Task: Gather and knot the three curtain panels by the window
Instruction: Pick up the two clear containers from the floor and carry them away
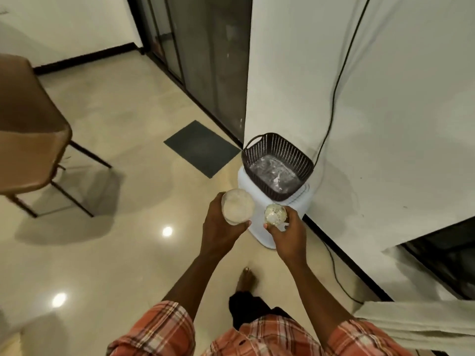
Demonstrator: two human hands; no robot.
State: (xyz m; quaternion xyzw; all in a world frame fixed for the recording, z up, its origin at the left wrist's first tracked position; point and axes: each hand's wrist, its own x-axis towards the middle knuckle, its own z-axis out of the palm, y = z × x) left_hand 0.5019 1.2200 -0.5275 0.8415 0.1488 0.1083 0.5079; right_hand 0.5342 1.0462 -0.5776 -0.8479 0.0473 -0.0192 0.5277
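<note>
My left hand grips a wide clear jar with a pale content, seen from above. My right hand holds a smaller clear glass container. Both are held in front of me, just short of a dark woven plastic basket. A pale curtain panel shows at the lower right edge, gathered into folds. A dark window frame lies beyond it. Neither hand touches the curtain.
The basket sits on a white plastic appliance against a white wall. A black cable runs down the wall. A dark mat lies by dark glass doors. A brown chair stands at the left.
</note>
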